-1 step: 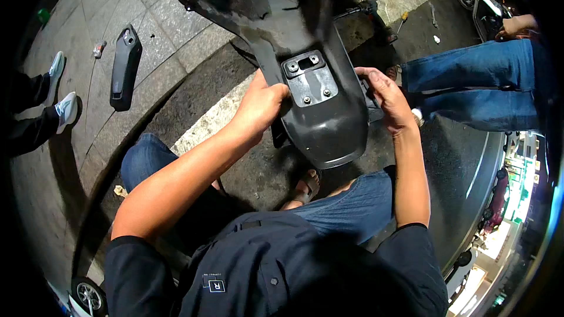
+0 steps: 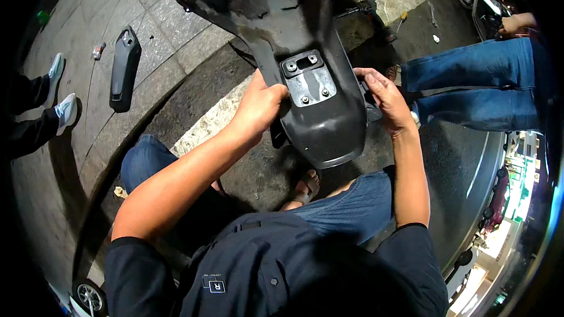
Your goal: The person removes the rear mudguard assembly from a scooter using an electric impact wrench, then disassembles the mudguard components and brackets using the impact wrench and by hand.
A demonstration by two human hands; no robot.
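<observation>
A large black plastic vehicle rear-fender panel (image 2: 320,129) is held between my hands above my bent legs. It has a bracket plate (image 2: 317,84) with bolts and a rectangular slot, and an arm (image 2: 205,10) reaching up-left. My left hand (image 2: 261,100) is closed on the panel's left edge, with the fingertips hidden behind it. My right hand (image 2: 382,97) holds the right edge with curled fingers, beside a dark piece (image 2: 371,111) below that edge, too shadowed to identify.
A long black part (image 2: 124,70) and a small item (image 2: 98,51) lie on paving beside a curb. Another person's shoes (image 2: 66,111) are at left. A person in jeans (image 2: 470,105) is at right, near a two-wheeler (image 2: 487,9). A screwdriver (image 2: 402,20) lies on asphalt. Vehicles line the far right.
</observation>
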